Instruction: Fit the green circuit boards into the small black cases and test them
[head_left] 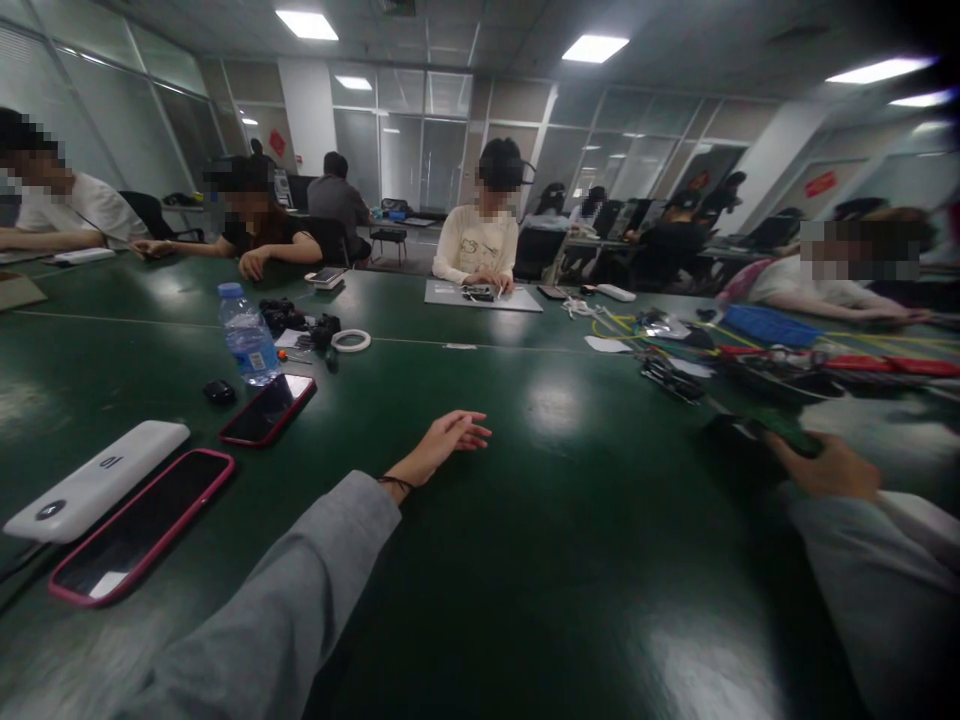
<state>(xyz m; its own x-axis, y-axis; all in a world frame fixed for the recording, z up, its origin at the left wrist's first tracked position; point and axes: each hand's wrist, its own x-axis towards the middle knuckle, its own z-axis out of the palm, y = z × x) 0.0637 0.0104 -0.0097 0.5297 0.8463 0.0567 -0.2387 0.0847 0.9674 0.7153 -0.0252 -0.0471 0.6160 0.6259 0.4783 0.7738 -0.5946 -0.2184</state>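
My left hand [442, 445] hovers over or rests on the middle of the green table [540, 560]; which of the two I cannot tell. Its fingers stretch out loosely and hold nothing. Over at the right, my right hand [832, 468] is closed round a dark green and black object [791, 432], blurred and partly covered by the fingers, so its kind does not show. Left of my left hand lies a red-edged phone [268, 410]. A bundle of black cables [670, 378] lies beyond the right hand's object.
On the left are a clear water bottle [250, 340], a white power bank [97, 480], a pink-cased phone [142, 528], a small black case [220, 391] and a white tape roll [351, 341]. A blue tray [772, 326] lies right. A person [478, 245] sits opposite; others sit around.
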